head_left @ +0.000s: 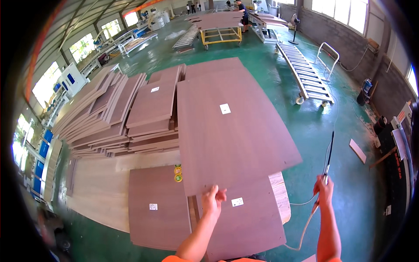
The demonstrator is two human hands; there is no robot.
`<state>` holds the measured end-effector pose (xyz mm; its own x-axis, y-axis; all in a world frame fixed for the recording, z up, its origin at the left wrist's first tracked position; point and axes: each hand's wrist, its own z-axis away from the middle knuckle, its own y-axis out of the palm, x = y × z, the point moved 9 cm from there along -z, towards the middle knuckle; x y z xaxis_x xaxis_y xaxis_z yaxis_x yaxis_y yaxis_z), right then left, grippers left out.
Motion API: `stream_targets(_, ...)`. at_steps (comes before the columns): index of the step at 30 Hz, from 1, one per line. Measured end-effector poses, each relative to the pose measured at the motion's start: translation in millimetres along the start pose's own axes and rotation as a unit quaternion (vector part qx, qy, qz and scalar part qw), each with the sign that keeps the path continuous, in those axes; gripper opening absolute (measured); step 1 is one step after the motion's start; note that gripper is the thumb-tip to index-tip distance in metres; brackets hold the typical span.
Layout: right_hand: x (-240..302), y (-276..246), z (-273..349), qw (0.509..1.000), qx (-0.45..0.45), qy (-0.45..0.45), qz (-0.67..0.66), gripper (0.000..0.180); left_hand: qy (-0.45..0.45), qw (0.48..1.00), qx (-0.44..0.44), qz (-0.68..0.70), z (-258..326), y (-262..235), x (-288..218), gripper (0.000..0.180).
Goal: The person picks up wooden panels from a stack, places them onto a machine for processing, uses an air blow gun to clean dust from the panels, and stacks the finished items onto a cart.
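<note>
While both hands grip: left hand (213,198) on one brown panel (231,126), right hand (324,190) on one air-blow gun (327,159).

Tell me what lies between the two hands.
In the head view, between the left hand on the large brown panel and the right hand holding the air blow gun: a lower brown panel and a pale board's edge.
</note>
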<state>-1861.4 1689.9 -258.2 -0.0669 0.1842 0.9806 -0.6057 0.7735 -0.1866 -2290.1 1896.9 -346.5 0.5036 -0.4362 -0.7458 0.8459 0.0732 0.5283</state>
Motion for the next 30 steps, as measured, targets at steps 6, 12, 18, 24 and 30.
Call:
stream_targets(6, -15.0, 56.1, -31.4, 0.972, 0.157, 0.158, -0.077, 0.039, -0.103, 0.994, 0.014, 0.023, 100.1, -71.9, 32.7, 0.024)
stream_targets(12, -61.9, 66.1, -12.3, 0.956, 0.198, 0.201, -0.086, 0.041, -0.131, 0.953, 0.169, 0.216, 125.1, -97.5, -7.0, 0.064)
stream_targets(18, -28.7, 71.8, 32.9, 0.964, 0.187, 0.181, -0.048, 0.037, -0.121, 0.991, -0.021, -0.056, 46.6, -229.8, -75.8, 0.048)
stream_targets(24, -34.9, 51.5, 65.2, 0.972, 0.170, 0.165, 0.005, 0.036, -0.100, 0.981, 0.015, -0.166, -55.4, -113.5, -126.0, 0.039)
stream_targets(30, -45.0, 7.7, 106.5, 0.976, 0.121, 0.180, 0.016, 0.030, 0.027, 0.927, -0.084, -0.364, -42.9, -86.9, -119.6, 0.038)
